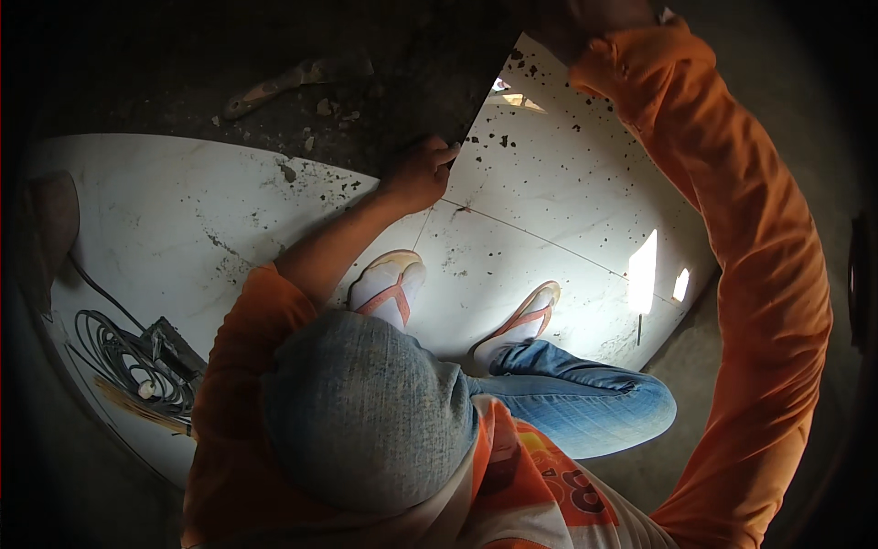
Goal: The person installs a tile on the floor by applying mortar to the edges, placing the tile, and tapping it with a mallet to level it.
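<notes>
My left hand (pixel 422 176) is closed at the left edge of a white floor tile (pixel 540 165), its fingertips against that edge beside the dark, bare floor. The fingers are curled, partly in shadow. My right hand (pixel 604 16) is at the tile's far end, at the top of the view. It is dark there and its fingers cannot be made out. Crumbs of dark mortar lie scattered over the tile. A flat-bladed scraper (pixel 297 82) with a worn handle rests on the dark floor, left of and beyond my left hand.
More white tiles (pixel 155 201) reach to the left and under my sandalled feet (pixel 389 288). A coiled cable (pixel 128 352) lies at the left next to a dark boxy object (pixel 174 348). Mortar lumps (pixel 325 108) dot the dark floor. Bright light patches (pixel 643 274) fall at the right.
</notes>
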`<state>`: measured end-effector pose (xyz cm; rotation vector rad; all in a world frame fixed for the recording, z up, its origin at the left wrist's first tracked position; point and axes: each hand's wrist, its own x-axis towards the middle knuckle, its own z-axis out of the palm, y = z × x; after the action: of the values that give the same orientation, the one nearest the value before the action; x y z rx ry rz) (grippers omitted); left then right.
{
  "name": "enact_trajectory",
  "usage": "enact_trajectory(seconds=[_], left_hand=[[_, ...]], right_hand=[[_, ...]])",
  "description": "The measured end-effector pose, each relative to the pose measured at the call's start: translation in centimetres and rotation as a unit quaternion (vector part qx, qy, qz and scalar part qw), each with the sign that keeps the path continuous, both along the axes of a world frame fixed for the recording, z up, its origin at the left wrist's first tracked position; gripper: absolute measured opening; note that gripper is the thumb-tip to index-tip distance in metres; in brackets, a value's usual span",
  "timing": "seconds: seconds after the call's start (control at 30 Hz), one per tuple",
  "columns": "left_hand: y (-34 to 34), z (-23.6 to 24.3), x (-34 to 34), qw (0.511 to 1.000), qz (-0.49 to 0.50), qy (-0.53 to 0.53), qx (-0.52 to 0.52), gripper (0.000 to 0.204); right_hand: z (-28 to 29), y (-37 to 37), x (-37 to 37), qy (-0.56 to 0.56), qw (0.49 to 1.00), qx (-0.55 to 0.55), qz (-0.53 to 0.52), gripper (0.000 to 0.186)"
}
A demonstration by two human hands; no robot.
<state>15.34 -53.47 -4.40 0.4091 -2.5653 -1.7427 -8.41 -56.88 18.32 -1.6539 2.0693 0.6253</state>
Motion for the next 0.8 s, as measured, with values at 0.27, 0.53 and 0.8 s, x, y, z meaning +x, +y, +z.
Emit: enact_trajectory(seconds=[0.27, 0.53, 0.8], left_hand=[[0.1, 0.9, -0.9, 0.999, -0.039, -0.009, 0.009, 0.043], [-0.7, 0.7, -0.1, 0.999, -0.038, -0.022, 0.004, 0.042], [-1.7, 0.6, 1.0, 0.996, -0.041, -0.063, 0.04, 0.043]], right_hand=[[1.0, 1.1, -0.2, 0.01, 1.0, 0.009, -0.021, 0.037], [0.7, 2.0, 0.5, -0.004, 1.0, 0.009, -0.024, 0.037], [-0.4, 1.9, 1.0, -0.021, 0.999, 0.012, -0.023, 0.037]])
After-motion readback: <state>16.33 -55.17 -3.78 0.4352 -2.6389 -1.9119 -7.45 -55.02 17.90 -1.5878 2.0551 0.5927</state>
